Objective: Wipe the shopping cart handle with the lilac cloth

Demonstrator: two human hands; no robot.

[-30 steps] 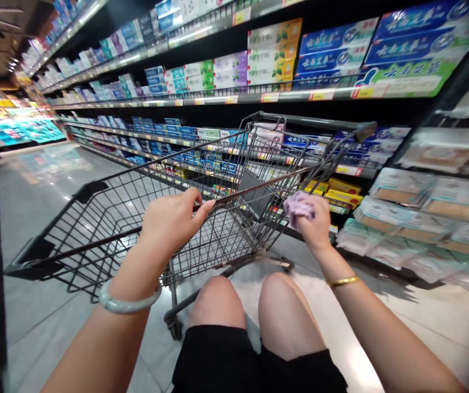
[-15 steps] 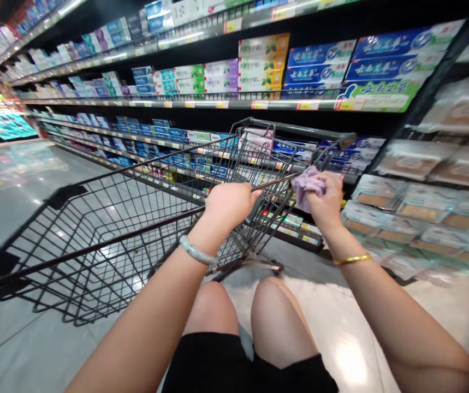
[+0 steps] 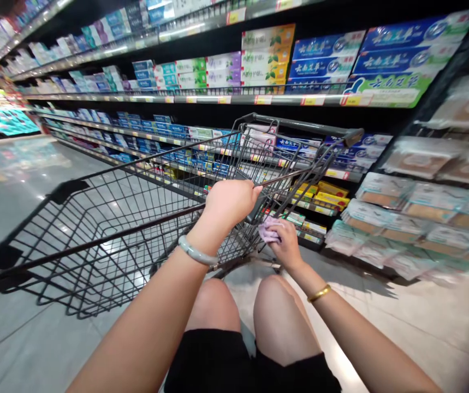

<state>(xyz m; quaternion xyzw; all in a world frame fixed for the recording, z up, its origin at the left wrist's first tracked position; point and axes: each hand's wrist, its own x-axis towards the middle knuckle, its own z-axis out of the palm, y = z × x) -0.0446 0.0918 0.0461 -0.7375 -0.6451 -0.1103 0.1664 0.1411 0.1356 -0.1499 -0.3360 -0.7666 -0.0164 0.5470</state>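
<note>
A black wire shopping cart (image 3: pixel 136 232) stands sideways in front of me, its handle (image 3: pixel 300 124) at the upper right. My left hand (image 3: pixel 231 202) is closed around the top side rail of the cart, with a pale bangle on the wrist. Lower and to the right, my right hand (image 3: pixel 286 243) grips a crumpled light purple cloth (image 3: pixel 270 229). The cloth is at the wire frame near the cart's handle end; whether it presses on the wires I cannot tell. A gold bracelet circles my right wrist.
Behind the cart runs a long shelf (image 3: pixel 201 99) with rows of toothpaste-like boxes (image 3: pixel 265 60). Yellow packs (image 3: pixel 330 195) lie on a lower shelf. Several packaged goods hang on a rack (image 3: pixel 414 213) at the right. Grey tiled floor (image 3: pixel 9 327) extends to the left.
My right hand has moved down and left with the cloth, from near the handle end of the top rail to lower on the cart's frame. My left hand keeps its hold on the rail.
</note>
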